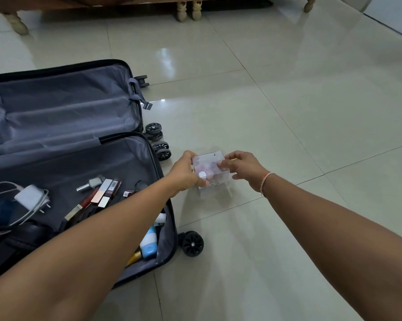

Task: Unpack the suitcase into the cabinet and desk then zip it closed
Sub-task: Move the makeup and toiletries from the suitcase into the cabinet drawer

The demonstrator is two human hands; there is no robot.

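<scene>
You had the clear box [212, 174] over the floor tiles [288, 112], just right of the open suitcase [56, 107]. Your left hand [187, 174] gripped its left side, your right hand [241, 166] pinched the right edge. Cosmetics [102, 191] and a charger [31, 195] lay inside the case.

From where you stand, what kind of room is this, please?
Probably a room in a home, perhaps a bedroom: glossy tiled floor, turned wooden furniture legs at the far edge, and an open suitcase lying flat with cosmetics and a charger inside.

Both arms outstretched, left hand [186, 172] and right hand [242, 166] curled, gripping.
</scene>
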